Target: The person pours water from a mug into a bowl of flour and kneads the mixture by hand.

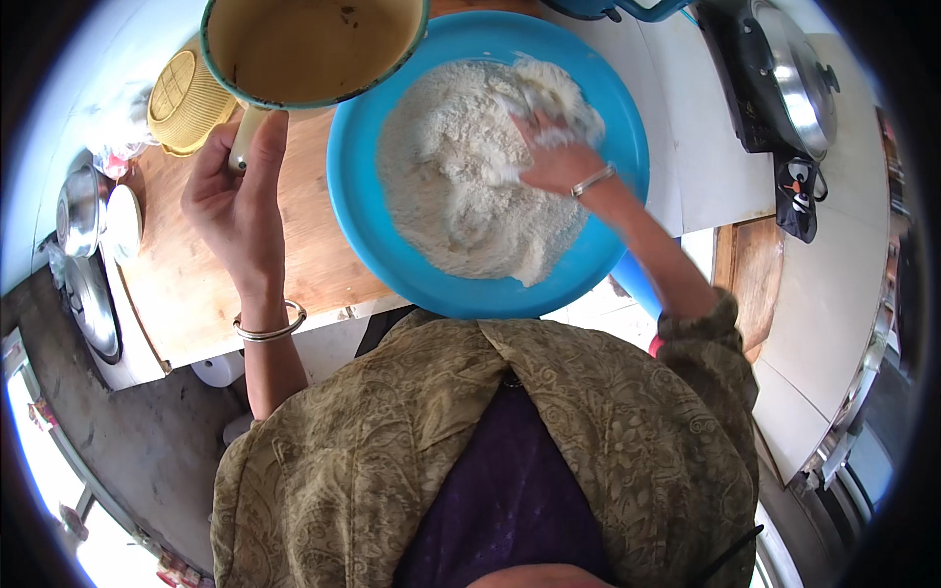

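Note:
In front of me a wide blue plastic basin [353,220] holds a heap of white flour [463,162], partly clumped near the top right. My right hand [559,151] is down in the flour at the basin's right side, its fingers blurred and partly buried; whether it grips any flour is hidden. My left hand [246,184] grips the handle of a cream enamel mug [316,51] with a chipped green rim, held up at the basin's upper left. The inside of the mug looks tan with a few dark spots; I cannot tell how much liquid it contains.
A wooden board [309,250] lies under the basin's left side. Left of it are a yellow plastic basket [187,103], a steel bowl [79,209] and a round metal lid [92,305]. A lidded pan [798,81] stands at the right, near a dark cloth item [798,198] with a cartoon face.

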The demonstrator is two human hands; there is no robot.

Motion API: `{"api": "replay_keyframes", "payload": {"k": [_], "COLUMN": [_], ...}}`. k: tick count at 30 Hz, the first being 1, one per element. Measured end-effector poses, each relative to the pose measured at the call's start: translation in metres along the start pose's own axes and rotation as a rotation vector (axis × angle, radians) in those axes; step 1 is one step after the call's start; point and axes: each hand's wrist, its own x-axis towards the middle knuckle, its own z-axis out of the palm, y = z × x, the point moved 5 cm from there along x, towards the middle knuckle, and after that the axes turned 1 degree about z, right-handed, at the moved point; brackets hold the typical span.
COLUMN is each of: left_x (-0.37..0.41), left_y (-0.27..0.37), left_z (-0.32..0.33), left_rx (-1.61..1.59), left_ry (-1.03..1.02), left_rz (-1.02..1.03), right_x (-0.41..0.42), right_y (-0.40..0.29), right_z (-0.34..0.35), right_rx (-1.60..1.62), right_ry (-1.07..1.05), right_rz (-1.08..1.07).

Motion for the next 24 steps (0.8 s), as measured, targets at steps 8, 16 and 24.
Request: {"api": "replay_keyframes", "payload": {"k": [8, 16, 24], "left_x": [0.002, -0.004, -0.006], "left_y": [-0.001, 0.001, 0.008], "left_z": [0.017, 0.030, 0.060], "left_rx": [0.105, 0.111, 0.168], "left_ry": [-0.085, -0.165, -0.224], "left_rz": [-0.001, 0.012, 0.123], "right_x": [-0.038, -0.002, 0.029], "right_y": [-0.114, -0.020, -0.056], "right_z": [0.012, 0.006, 0.017], "right_rx": [0.103, -0.026, 0.378], "right_ry": [0.021, 0.018, -0.161], "right_rz": [-0.019, 0.061, 0.098]}}
